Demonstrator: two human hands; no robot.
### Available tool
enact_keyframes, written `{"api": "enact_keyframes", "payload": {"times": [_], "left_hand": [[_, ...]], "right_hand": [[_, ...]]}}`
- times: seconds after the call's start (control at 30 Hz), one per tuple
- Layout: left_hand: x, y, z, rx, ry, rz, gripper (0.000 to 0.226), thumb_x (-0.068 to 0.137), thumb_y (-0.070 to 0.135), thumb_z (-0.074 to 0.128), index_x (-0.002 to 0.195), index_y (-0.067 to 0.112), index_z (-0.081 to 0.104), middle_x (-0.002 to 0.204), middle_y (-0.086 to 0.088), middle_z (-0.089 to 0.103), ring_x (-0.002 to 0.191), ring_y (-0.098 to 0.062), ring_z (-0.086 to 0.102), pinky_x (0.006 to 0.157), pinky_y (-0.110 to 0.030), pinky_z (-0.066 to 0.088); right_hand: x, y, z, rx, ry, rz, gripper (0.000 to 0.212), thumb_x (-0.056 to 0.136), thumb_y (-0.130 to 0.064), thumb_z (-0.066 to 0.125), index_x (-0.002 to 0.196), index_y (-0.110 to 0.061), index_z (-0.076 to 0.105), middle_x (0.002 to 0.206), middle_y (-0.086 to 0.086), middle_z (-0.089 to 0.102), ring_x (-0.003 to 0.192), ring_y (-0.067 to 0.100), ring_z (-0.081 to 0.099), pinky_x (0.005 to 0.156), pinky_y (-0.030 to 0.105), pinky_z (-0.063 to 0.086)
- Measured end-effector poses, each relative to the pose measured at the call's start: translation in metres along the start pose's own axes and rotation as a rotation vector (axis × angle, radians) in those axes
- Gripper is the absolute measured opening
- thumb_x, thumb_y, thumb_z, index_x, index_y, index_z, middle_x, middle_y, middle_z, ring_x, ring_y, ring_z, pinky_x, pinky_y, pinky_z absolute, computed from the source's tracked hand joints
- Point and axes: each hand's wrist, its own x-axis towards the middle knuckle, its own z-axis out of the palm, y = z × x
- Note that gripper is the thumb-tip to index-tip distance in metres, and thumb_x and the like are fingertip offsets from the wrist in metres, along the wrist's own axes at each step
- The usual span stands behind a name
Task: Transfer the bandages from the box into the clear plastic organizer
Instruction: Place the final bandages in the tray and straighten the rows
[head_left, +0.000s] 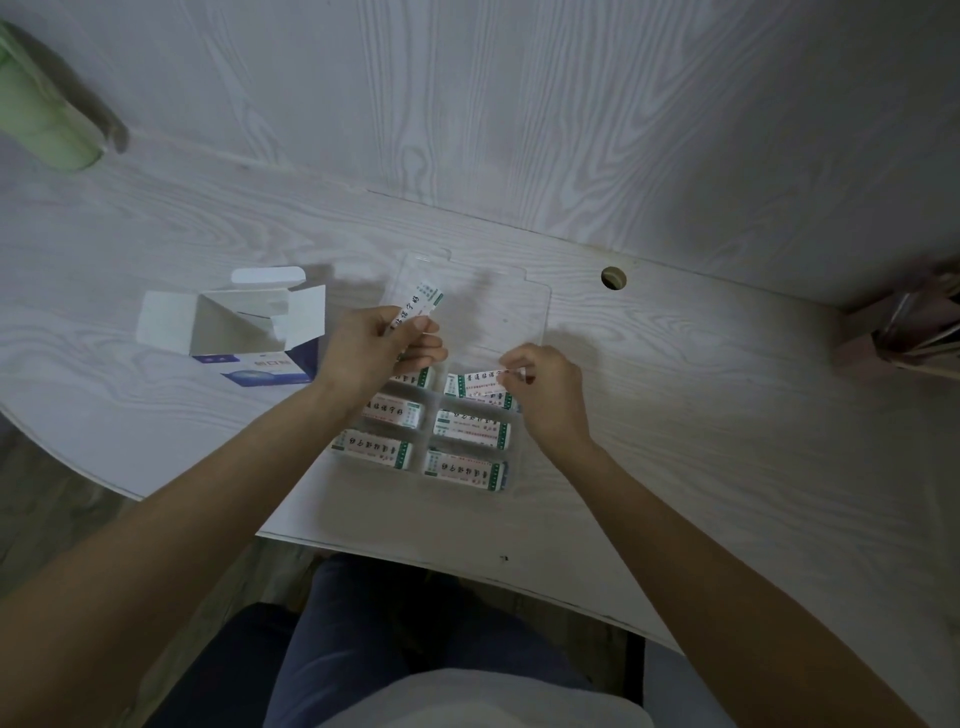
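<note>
Left hand (374, 345) grips a bandage stack (415, 306) over the organizer (524, 312); right hand (545, 387) pinches one bandage (485, 387) at its far-right compartment. Box (234, 325) open, left of the organizer.

Dim, bluish light with soft shadows, wide-angle bending at edges, slight blur at corners.

Bare forearms (208, 499), dark blue trousers (363, 623) and a white top (467, 696).
</note>
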Motion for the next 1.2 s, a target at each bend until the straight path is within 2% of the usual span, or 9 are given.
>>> {"api": "enact_keyframes", "payload": {"times": [0.07,0.2,0.3,0.47,0.6,0.9,1.1,1.17,1.2], "left_hand": [[0.000,-0.001,-0.002,-0.006,0.002,0.000,0.016,0.094,0.011,0.053,0.100,0.001,0.064,0.088,-0.011,0.071,0.074,-0.011,0.071,0.069,-0.019,0.057],[0.000,-0.001,-0.004,-0.018,0.000,-0.003,0.016,0.094,0.010,0.053,0.100,0.000,0.064,0.089,-0.011,0.070,0.074,-0.010,0.071,0.071,-0.020,0.057],[-0.001,-0.002,-0.005,-0.021,-0.010,-0.003,0.018,0.094,0.010,0.053,0.101,-0.003,0.063,0.090,-0.012,0.070,0.075,-0.010,0.071,0.072,-0.020,0.057],[-0.003,-0.003,-0.005,0.032,-0.032,0.011,0.019,0.096,0.012,0.050,0.101,-0.001,0.064,0.084,-0.010,0.070,0.067,-0.007,0.069,0.065,-0.016,0.056],[-0.003,-0.004,-0.005,0.070,-0.072,0.020,0.021,0.098,0.014,0.048,0.098,0.002,0.065,0.080,-0.008,0.068,0.064,-0.008,0.068,0.061,-0.015,0.054],[-0.006,-0.001,0.002,0.092,-0.126,0.031,0.022,0.097,0.014,0.048,0.102,0.000,0.065,0.080,-0.007,0.067,0.062,-0.005,0.068,0.062,-0.014,0.053],[-0.005,-0.005,0.001,0.186,-0.158,0.049,0.021,0.097,0.016,0.049,0.101,0.005,0.067,0.076,-0.003,0.065,0.053,-0.004,0.059,0.057,-0.014,0.052],[-0.002,-0.009,0.001,0.293,-0.186,0.087,0.021,0.096,0.019,0.051,0.099,0.009,0.069,0.071,0.002,0.064,0.052,-0.004,0.055,0.060,-0.020,0.050],[0.000,-0.011,0.002,0.346,-0.205,0.109,0.020,0.096,0.020,0.052,0.097,0.011,0.070,0.068,0.004,0.063,0.052,-0.004,0.054,0.061,-0.023,0.049]], "right_hand": [[0.000,-0.002,0.006,-0.128,-0.025,-0.068,0.015,0.087,-0.003,0.064,0.102,-0.003,0.068,0.104,0.010,0.061,0.086,0.009,0.052,0.068,0.002,0.037],[0.000,-0.007,0.013,-0.373,-0.083,-0.190,0.012,0.088,-0.012,0.064,0.098,-0.008,0.068,0.098,0.007,0.059,0.085,0.017,0.055,0.071,0.024,0.043],[0.000,-0.009,0.015,-0.470,-0.114,-0.235,0.014,0.089,-0.014,0.062,0.100,-0.008,0.068,0.099,0.007,0.060,0.092,0.021,0.056,0.070,0.024,0.037],[-0.002,-0.011,0.011,-0.483,-0.090,-0.257,0.018,0.090,-0.017,0.060,0.106,-0.010,0.068,0.105,0.006,0.062,0.101,0.022,0.053,0.079,0.029,0.040],[-0.007,-0.007,-0.006,-0.513,0.022,-0.100,0.020,0.096,-0.024,0.051,0.107,-0.016,0.065,0.101,0.002,0.066,0.090,0.018,0.060,0.067,0.026,0.042],[-0.008,-0.011,-0.006,-0.655,-0.081,-0.020,0.017,0.095,-0.027,0.053,0.097,-0.015,0.065,0.092,0.001,0.068,0.084,0.020,0.061,0.064,0.027,0.040],[-0.007,-0.012,-0.008,-0.675,-0.069,-0.027,0.021,0.097,-0.027,0.049,0.097,-0.015,0.066,0.093,0.000,0.068,0.084,0.020,0.062,0.064,0.027,0.042],[-0.007,-0.014,-0.013,-0.530,-0.020,-0.027,0.030,0.098,-0.032,0.046,0.094,-0.011,0.067,0.088,0.003,0.069,0.080,0.022,0.063,0.065,0.030,0.048],[-0.005,-0.017,-0.016,-0.347,-0.009,-0.016,0.035,0.099,-0.035,0.046,0.092,-0.008,0.067,0.085,0.005,0.069,0.076,0.021,0.064,0.064,0.031,0.051]]}}
